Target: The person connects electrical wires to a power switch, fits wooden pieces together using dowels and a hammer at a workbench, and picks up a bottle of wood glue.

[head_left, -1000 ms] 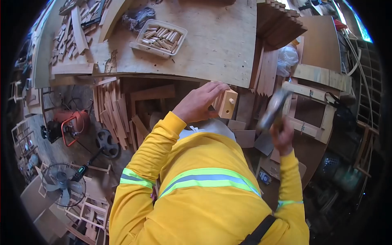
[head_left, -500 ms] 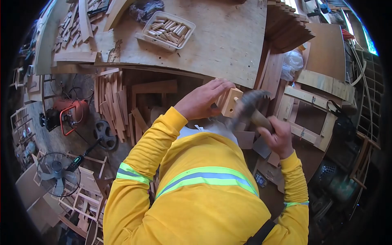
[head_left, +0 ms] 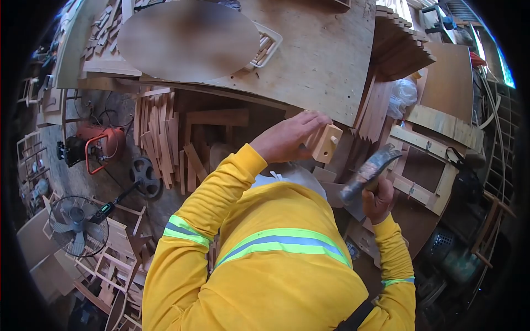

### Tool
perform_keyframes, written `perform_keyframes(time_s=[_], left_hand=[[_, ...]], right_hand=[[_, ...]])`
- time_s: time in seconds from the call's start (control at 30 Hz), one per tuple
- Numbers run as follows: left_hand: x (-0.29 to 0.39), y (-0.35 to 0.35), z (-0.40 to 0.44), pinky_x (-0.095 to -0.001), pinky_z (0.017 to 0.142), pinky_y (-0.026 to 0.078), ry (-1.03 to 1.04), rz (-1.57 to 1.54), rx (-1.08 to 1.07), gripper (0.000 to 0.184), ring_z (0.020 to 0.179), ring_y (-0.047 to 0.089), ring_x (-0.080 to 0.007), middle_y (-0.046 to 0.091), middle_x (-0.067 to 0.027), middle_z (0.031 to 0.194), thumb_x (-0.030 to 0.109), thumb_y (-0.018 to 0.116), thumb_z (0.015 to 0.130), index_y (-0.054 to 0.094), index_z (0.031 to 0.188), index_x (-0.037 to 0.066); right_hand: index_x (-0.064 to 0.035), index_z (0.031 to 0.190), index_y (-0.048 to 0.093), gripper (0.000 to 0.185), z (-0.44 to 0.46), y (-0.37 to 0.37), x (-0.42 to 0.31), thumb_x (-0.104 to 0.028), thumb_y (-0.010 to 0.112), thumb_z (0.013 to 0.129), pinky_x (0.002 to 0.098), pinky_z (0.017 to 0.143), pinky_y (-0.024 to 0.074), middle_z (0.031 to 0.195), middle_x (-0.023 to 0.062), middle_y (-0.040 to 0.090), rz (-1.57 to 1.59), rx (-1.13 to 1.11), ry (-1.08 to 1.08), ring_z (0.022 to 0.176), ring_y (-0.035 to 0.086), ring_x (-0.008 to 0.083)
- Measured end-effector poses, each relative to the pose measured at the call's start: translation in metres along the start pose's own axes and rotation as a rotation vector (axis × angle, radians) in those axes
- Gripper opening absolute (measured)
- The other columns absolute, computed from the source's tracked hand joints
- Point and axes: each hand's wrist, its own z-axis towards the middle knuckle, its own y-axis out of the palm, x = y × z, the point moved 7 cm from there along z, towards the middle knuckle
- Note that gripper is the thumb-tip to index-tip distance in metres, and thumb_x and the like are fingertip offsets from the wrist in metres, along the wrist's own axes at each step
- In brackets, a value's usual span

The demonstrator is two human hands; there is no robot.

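My left hand (head_left: 290,138) is wrapped round a light wooden block (head_left: 327,144) near the front edge of the workbench. A short dowel (head_left: 334,140) sticks out of the block's end face, and a dark hole shows below it. In my right hand (head_left: 379,199) is a hammer (head_left: 370,174), gripped by its handle, with its metal head to the right of the block and apart from it. A plastic tub (head_left: 275,45) of dowels stands on the bench, partly covered by a blurred oval patch.
Wood strips (head_left: 157,138) lean below the workbench (head_left: 314,66). On the right are a stack of wooden pieces (head_left: 395,47) and a wooden frame (head_left: 422,190). A red compressor (head_left: 113,144) and a fan (head_left: 78,226) stand at the left.
The hammer has swung back from beside the dowel to the right, away from the block. My left hand still holds the block. The whole view has shifted slightly.
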Motion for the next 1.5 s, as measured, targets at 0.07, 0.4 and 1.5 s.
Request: perform_keyframes(time_s=[0.07, 0.4, 1.5], left_hand=[[0.002, 0.001, -0.001, -0.0429, 0.109, 0.046, -0.006, -0.005, -0.008, 0.079, 0.130, 0.052, -0.0381, 0.054, -0.0148, 0.136, 0.006, 0.085, 0.069, 0.046, 0.137, 0.010], [-0.001, -0.002, -0.003, -0.0429, 0.107, 0.048, 0.020, -0.067, 0.020, 0.076, 0.126, 0.054, -0.0392, 0.055, -0.0150, 0.133, 0.004, 0.084, 0.068, 0.047, 0.134, 0.010], [-0.182, -0.271, -0.268, -0.0395, 0.096, 0.058, -0.372, -1.477, 0.613, 0.069, 0.122, 0.060, -0.0172, 0.061, -0.0044, 0.132, 0.011, 0.079, 0.089, 0.045, 0.149, 0.005]], right_hand=[[-0.0033, 0.091, 0.064, 0.033, 0.008, 0.007, 0.006, -0.035, 0.070, 0.094, 0.0377, 0.054, 0.0469, 0.065, 0.0103, 0.060, -0.170, -0.052, 0.072, 0.056, 0.062, 0.0282], [-0.0027, 0.104, 0.065, 0.028, 0.013, 0.007, 0.060, -0.031, 0.064, 0.102, 0.0265, 0.056, 0.0439, 0.072, -0.0020, 0.059, 0.215, 0.333, 0.190, 0.062, 0.054, 0.0098], [0.0007, 0.144, 0.048, 0.091, 0.247, 0.367, -0.175, -0.040, 0.085, 0.072, 0.0436, 0.093, 0.0516, 0.122, 0.0229, 0.058, -0.493, -0.355, 0.037, 0.110, 0.061, 0.0407]])
